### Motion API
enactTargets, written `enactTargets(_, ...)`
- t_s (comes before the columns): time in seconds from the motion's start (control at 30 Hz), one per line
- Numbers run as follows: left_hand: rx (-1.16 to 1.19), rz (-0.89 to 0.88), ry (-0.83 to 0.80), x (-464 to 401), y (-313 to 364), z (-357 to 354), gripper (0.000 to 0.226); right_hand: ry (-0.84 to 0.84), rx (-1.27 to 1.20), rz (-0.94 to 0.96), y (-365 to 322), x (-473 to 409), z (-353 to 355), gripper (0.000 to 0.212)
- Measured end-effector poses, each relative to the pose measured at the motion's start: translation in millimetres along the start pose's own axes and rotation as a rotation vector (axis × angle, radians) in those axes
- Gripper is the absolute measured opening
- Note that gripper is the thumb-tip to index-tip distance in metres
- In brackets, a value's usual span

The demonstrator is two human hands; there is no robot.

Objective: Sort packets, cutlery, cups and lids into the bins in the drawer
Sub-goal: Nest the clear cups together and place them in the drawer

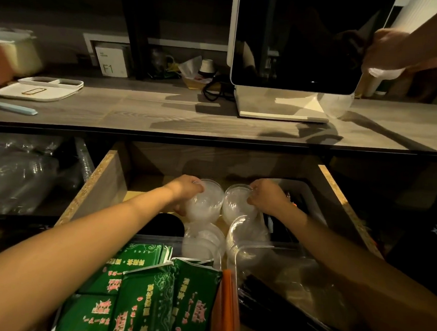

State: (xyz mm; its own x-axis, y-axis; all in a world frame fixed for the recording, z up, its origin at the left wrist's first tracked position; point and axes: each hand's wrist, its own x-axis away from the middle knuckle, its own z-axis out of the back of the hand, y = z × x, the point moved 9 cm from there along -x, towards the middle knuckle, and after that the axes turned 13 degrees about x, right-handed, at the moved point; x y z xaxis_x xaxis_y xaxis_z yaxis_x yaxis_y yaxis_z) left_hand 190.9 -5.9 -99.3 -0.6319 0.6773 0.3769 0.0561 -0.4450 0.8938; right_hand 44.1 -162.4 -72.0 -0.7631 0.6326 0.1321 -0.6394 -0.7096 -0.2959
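Note:
Both my hands reach into the open drawer (96, 182). My left hand (186, 190) grips a stack of clear plastic cups (205, 203) lying on its side. Right beside it, my right hand (268, 197) grips a second stack of clear cups (235, 201). More clear cups and lids (204, 239) lie nearer to me. Green printed packets (148, 297) fill the drawer's near left. Black cutlery (274, 306) sits in a clear bin (266, 248) at the near right. A grey bin (306, 194) stands behind my right hand.
Above the drawer runs a wooden counter (164, 112) with a white screen on a stand (291, 67), a white tray (39, 89) and a blue pen (12, 107). Another person's hand (385, 50) at top right holds clear cups (335, 103) over the counter. Plastic-wrapped stock (18, 172) fills the left shelf.

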Motion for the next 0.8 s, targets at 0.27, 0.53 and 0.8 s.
enactTargets(0.27,0.031,0.016,-0.040,11,1,-4,0.027,0.060,0.090,0.138,-25,7,6,0.029)
enactTargets(0.53,0.028,0.031,-0.012,20,10,1,0.065,0.152,-0.170,0.100,-26,25,24,0.037)
enactTargets(0.8,0.094,-0.367,0.113,94,88,2,0.044,0.396,-0.648,0.190,-56,75,79,0.021)
